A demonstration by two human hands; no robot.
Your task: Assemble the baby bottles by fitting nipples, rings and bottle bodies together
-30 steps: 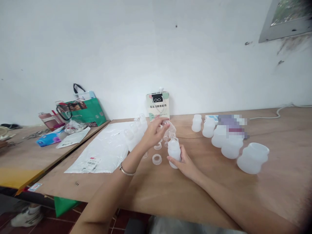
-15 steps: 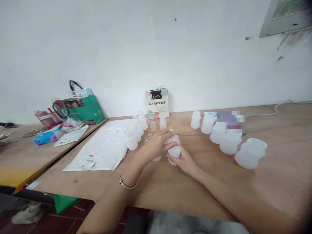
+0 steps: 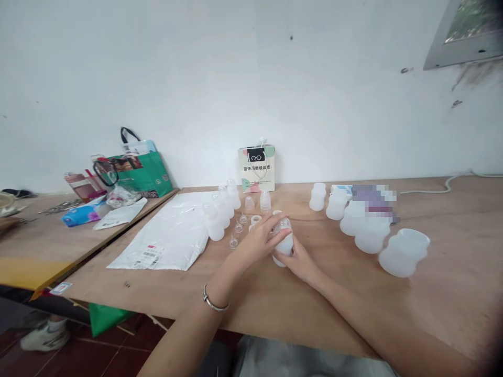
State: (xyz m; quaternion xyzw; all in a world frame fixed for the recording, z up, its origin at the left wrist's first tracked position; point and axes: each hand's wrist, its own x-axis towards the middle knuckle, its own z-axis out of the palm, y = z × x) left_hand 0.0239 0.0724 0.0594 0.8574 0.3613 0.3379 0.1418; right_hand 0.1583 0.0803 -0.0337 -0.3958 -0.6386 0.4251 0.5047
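A translucent white baby bottle [image 3: 284,245] stands upright on the table between my hands, a clear dome cap at its top. My right hand [image 3: 302,263] is wrapped around the bottle's body. From the left, my left hand [image 3: 256,240] closes its fingers and thumb about the cap. Beside my left hand lie several clear bottle teats [image 3: 238,227] in a line and some pale screw rings [image 3: 255,220], partly hidden by the hand. Behind them stand clear caps [image 3: 249,203]. Several capped bottles [image 3: 214,225] form a row to the left. Open bottle bodies [image 3: 404,254] line up on the right.
A white plastic mailer [image 3: 161,230] lies on the left of the wooden table [image 3: 314,319]. A paper bag [image 3: 257,175] stands against the wall. Another table at left holds a green bag [image 3: 153,175] and a blue packet [image 3: 82,213]. A cable [image 3: 440,189] runs back right.
The view has shifted slightly, so the scene sits a little further right. My left fingers have shifted on the cap, and more rings and teats show beside that hand. Both hands stay on the bottle.
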